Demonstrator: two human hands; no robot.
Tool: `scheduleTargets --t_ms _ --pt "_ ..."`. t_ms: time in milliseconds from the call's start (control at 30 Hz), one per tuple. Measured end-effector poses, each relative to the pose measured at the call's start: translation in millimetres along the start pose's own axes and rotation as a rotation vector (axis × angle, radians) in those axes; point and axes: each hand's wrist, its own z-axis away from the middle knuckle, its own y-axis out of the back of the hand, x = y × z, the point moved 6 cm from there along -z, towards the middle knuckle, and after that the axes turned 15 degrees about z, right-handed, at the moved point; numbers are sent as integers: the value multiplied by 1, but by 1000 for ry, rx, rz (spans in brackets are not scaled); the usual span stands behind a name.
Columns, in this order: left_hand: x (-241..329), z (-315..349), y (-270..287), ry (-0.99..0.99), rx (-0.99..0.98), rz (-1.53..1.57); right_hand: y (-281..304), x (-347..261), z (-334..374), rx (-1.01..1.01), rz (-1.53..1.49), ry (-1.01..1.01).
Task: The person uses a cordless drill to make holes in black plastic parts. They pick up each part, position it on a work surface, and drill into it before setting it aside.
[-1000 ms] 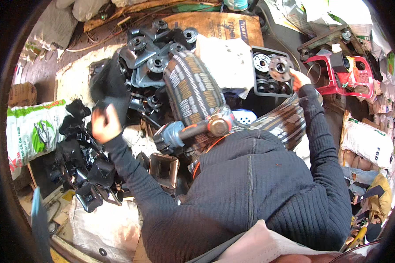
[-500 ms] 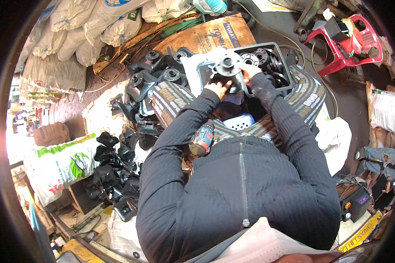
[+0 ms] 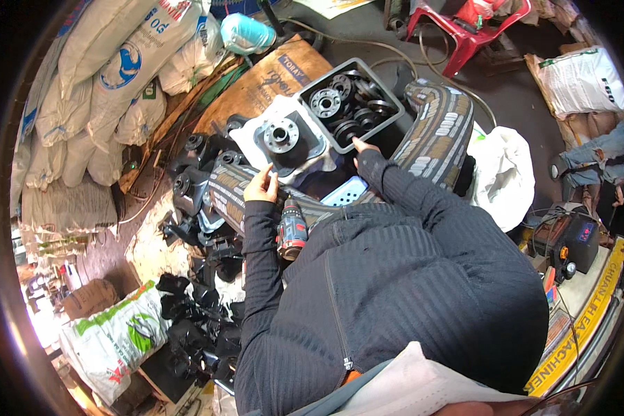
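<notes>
My left hand is raised just in front of a black square-based part with a round holed flange, its fingers apart and nothing in them. That part rests flange up on a white sheet. My right hand is by the near edge of a grey bin, with its fingers stretched out and partly hidden. Inside the bin lie several round black flanges, one paler flange on top. Close to my left wrist, a red and dark cordless drill lies by my lap. A pale blue perforated piece sits between my legs.
Black moulded parts are heaped along my left. Full white sacks stack at the far left, beside a flattened cardboard sheet. A red plastic stool stands far right, and a white bag nearer on the right.
The black flanged part has gone from between both hands onto the white sheet. My left hand has let go and drawn back left; my right hand has moved to the bin's near edge.
</notes>
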Motion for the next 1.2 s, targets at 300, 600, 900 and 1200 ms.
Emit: scheduleTargets --t_ms 300,600,900,1200 --pt "8 -1 -16 31 -87 -46 51 -39 -87 270 456 15" --pt "-25 -13 -25 230 -59 176 84 -102 -107 386 585 161" --pt "29 -131 -133 -297 -308 -234 134 -109 -112 493 402 330" --pt "-114 -230 -264 436 -680 -886 122 -115 -76 506 449 378"
